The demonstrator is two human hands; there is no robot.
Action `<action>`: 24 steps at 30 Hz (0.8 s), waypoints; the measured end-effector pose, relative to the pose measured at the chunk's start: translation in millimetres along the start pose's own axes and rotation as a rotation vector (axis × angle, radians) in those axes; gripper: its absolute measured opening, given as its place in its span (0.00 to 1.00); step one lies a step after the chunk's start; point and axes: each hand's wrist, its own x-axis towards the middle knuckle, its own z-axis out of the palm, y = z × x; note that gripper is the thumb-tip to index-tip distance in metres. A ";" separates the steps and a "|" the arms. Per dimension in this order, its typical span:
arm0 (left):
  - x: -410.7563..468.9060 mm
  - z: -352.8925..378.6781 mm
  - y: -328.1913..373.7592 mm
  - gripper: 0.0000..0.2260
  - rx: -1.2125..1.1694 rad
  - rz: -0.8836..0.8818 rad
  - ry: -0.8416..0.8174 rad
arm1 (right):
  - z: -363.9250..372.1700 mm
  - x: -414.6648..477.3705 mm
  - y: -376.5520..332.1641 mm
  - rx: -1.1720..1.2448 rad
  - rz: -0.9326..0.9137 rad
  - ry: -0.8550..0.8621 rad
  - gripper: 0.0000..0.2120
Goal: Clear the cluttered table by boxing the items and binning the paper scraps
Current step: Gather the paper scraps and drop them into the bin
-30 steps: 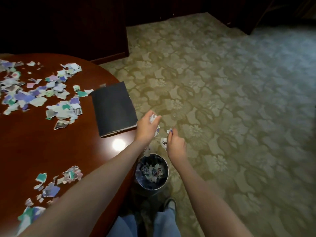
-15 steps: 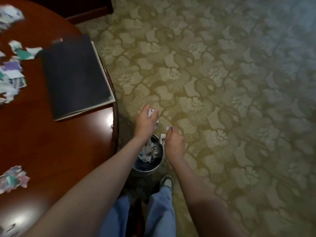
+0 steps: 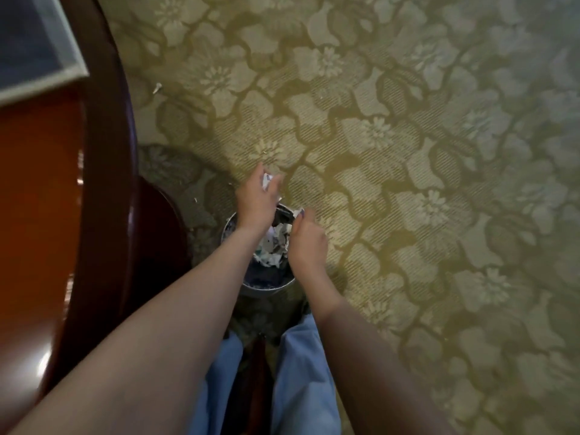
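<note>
Carpet point(image 3: 408, 152) fills the frame; desk point(image 3: 37, 215) cut off at 9 o'clock, one dark book point(image 3: 28, 42) cropped at 10. One bin point(image 3: 266, 288) centre on the floor, rim partly hidden by both forearms, scraps point(image 3: 273, 246) inside too blurred to count. Two hands above it: left hand point(image 3: 255, 199) curled on a paper wad point(image 3: 266, 180) at bin's 12, right hand point(image 3: 306, 240) pinching one small scrap point(image 3: 299, 212) at 2.

Your head camera looks almost straight down along your forearms, fairly near your left hand point(image 3: 255, 199) and right hand point(image 3: 306, 243). The worktop point(image 3: 37, 183) edges in left of them, with carpet point(image 3: 408, 136) beyond, seemingly lens-bent at the margins.
</note>
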 end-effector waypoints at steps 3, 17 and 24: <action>10.3 11.7 -26.4 0.10 0.034 -0.028 0.035 | 22.7 10.7 10.9 -0.025 0.004 0.013 0.13; 20.0 29.5 -87.1 0.14 0.199 -0.360 -0.049 | 66.0 39.5 19.7 0.085 0.053 -0.116 0.15; 20.8 29.0 -89.5 0.16 0.219 -0.527 -0.126 | 75.8 40.0 18.4 0.049 0.057 -0.309 0.21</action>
